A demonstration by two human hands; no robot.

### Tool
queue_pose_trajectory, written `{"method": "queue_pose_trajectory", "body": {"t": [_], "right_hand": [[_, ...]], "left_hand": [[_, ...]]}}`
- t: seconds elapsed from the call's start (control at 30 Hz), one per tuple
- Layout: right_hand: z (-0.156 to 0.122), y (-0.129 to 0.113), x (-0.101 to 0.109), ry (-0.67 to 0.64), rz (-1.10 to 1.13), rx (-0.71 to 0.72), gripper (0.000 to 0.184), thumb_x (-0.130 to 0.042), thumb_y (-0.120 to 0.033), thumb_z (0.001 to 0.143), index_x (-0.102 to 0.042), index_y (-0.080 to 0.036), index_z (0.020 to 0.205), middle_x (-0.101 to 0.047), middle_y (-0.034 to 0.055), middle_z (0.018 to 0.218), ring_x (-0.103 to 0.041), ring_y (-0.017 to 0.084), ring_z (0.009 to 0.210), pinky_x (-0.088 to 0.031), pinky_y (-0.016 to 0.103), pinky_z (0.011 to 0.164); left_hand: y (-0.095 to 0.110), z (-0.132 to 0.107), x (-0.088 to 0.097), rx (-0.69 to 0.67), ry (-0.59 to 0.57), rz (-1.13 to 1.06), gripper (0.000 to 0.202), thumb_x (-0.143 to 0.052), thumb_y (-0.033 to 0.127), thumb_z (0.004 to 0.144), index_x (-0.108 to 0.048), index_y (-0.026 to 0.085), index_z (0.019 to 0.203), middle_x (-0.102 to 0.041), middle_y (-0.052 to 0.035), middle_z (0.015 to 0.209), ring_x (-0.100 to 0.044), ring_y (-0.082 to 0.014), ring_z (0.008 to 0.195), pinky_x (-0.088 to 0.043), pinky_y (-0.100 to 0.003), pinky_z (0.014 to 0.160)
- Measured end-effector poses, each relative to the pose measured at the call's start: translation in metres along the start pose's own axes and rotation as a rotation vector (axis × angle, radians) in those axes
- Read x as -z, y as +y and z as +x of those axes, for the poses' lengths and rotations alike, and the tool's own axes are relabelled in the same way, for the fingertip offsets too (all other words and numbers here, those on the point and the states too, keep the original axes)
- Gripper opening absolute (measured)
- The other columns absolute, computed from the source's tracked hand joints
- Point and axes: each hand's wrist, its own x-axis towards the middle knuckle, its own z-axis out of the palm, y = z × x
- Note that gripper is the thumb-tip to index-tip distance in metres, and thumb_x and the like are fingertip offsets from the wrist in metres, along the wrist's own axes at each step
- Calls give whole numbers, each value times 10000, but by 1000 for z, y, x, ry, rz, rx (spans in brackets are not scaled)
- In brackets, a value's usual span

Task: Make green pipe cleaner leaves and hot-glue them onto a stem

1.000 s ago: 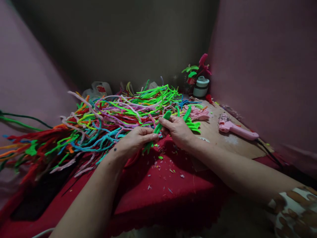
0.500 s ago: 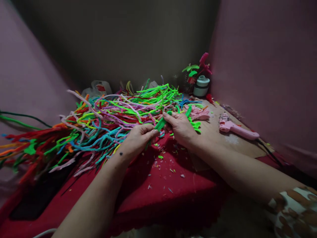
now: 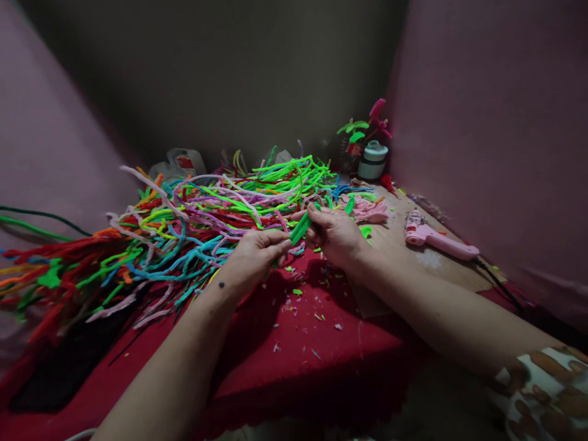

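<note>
A flat, fuzzy green leaf shape made of pipe cleaners (image 3: 301,229) is stretched between my two hands, above the red cloth. My left hand (image 3: 258,250) pinches its lower left end between thumb and fingers. At its upper right end, my right hand (image 3: 334,234) grips it with the thumb on top and the fingers curled beneath. Behind and to the left of my hands lies a big heap of loose pipe cleaners (image 3: 215,211) in many colours. Bright green pieces (image 3: 366,232) show just beyond my right hand, partly hidden by it.
A pink glue gun (image 3: 438,240) with a black cord lies on a brown board (image 3: 452,269) at right. Pink pieces (image 3: 367,209), a pale lidded jar (image 3: 372,160) and pipe-cleaner flowers (image 3: 377,122) stand farther back. Scraps litter the red cloth (image 3: 294,361). A black flat object (image 3: 68,361) lies at left.
Both hands keep their hold on the green leaf shape, which shows a little more of its flat face. My left hand has shifted very slightly; the view has moved a touch.
</note>
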Motion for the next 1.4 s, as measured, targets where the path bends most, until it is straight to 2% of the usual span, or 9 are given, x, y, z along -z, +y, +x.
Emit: {"method": "queue_pose_trajectory", "body": {"t": [0.1,0.2,0.37,0.6,0.77,0.93,1.17,1.27,1.4], "right_hand": [[1,1,1,-37,41,-23,292,-654,-417,694,-628,-126,708,-410,-62,415,-299,52,364,-271,216,393],[0,4,0,-74,-28,7,290,-652,-415,700,-619,-128,714,-442,-52,449,-343,58,389,-282,218,405],[-2,5,-2,-17,-207,70,292,-672,-397,677,-561,-134,615,-447,-52,454,-369,53,403,-257,211,403],[5,5,2,43,-120,87,294,-687,-392,664,-553,-135,615,-438,-58,444,-347,50,389,-275,218,393],[6,8,3,49,-66,55,291,-717,-358,639,-512,-152,612,-448,-62,447,-374,56,383,-297,222,397],[7,8,3,49,-42,50,287,-638,-401,725,-529,-151,638,-484,-41,454,-377,68,373,-307,231,388],[3,7,2,-33,-97,30,298,-631,-421,739,-538,-152,649,-478,-47,478,-378,60,394,-284,219,401],[4,9,4,-58,-140,77,309,-645,-428,729,-564,-143,640,-470,-47,492,-381,52,416,-275,214,416],[7,9,8,-32,-115,90,290,-653,-428,719,-629,-140,694,-493,-35,508,-405,64,438,-291,223,434]], "left_hand": [[2,-1,-1,64,-30,-44,283,-533,333,777,-501,164,552,-425,46,465,-297,-53,363,-205,-215,381],[4,-3,-3,97,17,-113,259,-550,340,768,-521,158,586,-440,47,475,-289,-45,357,-188,-209,370],[1,-3,0,58,13,-225,209,-603,346,741,-601,142,695,-553,18,585,-419,-54,468,-280,-181,443],[-5,-1,8,116,-1,-323,191,-649,320,704,-634,132,731,-599,-5,644,-509,-85,576,-369,-199,563],[-1,-2,4,85,-12,-326,175,-675,281,672,-644,140,771,-580,21,626,-485,-68,544,-357,-188,539],[0,-1,2,65,-4,-296,188,-682,257,655,-655,148,805,-601,15,657,-507,-81,556,-368,-195,540],[0,-2,-1,54,18,-249,260,-603,394,742,-618,134,728,-554,11,627,-442,-76,528,-334,-195,504],[1,-3,-2,72,14,-231,273,-603,382,741,-564,132,638,-466,38,554,-359,-57,481,-282,-193,463],[3,-2,-3,58,24,-208,247,-629,317,717,-539,130,583,-438,48,532,-356,-51,480,-275,-189,466]]}}
